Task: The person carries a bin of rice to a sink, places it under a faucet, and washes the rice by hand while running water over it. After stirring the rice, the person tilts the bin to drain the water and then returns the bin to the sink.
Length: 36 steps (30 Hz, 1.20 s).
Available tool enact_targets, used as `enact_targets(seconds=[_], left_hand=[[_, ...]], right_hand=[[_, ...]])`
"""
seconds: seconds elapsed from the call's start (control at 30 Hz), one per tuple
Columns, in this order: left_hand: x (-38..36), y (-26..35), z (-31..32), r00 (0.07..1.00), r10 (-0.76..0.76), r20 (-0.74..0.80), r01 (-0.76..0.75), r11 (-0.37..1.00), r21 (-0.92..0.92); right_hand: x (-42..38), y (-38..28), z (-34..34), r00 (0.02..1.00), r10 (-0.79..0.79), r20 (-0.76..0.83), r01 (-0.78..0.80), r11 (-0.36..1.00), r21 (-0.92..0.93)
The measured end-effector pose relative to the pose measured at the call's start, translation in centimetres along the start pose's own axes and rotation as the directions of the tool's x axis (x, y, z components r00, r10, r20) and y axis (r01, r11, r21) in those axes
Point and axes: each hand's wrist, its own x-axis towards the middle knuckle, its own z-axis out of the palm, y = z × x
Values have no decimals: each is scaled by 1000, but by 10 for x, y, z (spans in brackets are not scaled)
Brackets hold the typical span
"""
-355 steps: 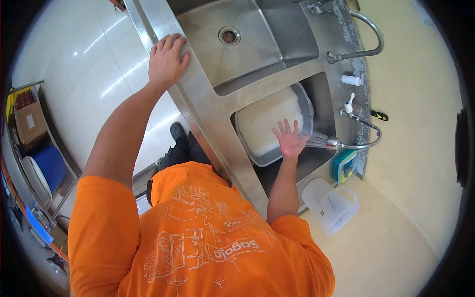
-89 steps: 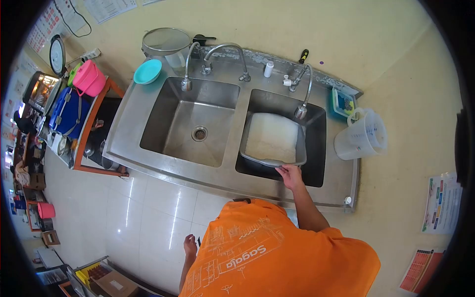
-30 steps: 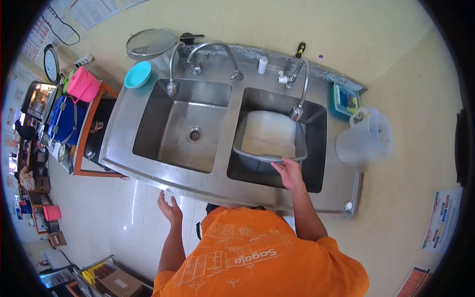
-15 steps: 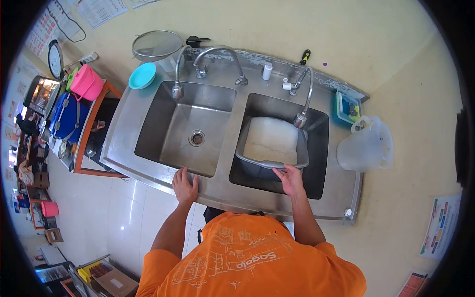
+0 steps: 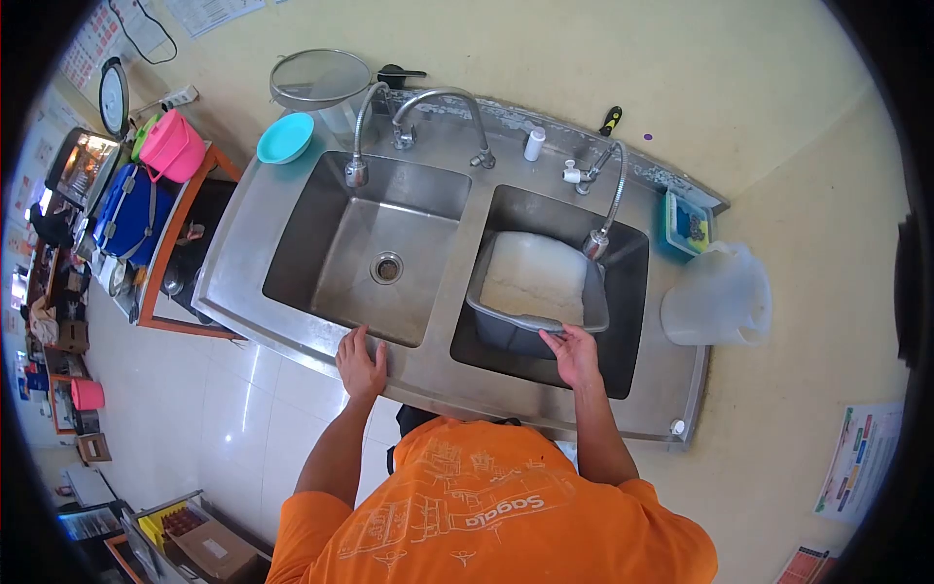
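A grey plastic tub (image 5: 506, 334) sits tilted in the right sink basin (image 5: 625, 360), a pale, grainy mass (image 5: 530, 297) and whitish liquid inside it. My right hand (image 5: 575, 354) grips the tub's near rim, thumb and fingers closed around its edge. On the steel counter's front edge, by the left basin (image 5: 321, 277), my left hand (image 5: 361, 364) lies flat with its fingers apart, holding nothing. A flexible faucet (image 5: 596, 243) hangs over the tub's far right corner.
A translucent pitcher (image 5: 715, 295) and a teal sponge box (image 5: 686, 224) stand on the right. At the back left are a turquoise bowl (image 5: 285, 139), a mesh strainer (image 5: 319, 78) and a second flexible faucet (image 5: 356, 173). A white bottle (image 5: 534, 144) stands between the taps.
The camera view has tilted slightly. Both hands and the tub keep their places, my right hand still on the rim.
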Motion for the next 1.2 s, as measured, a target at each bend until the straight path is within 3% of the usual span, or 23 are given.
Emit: enact_targets(seconds=[1.2], left_hand=[[1,1,-2,1000,1,-13,-1,1000,12]], right_hand=[[12,-10,1,999,32,23,-34,994,100]])
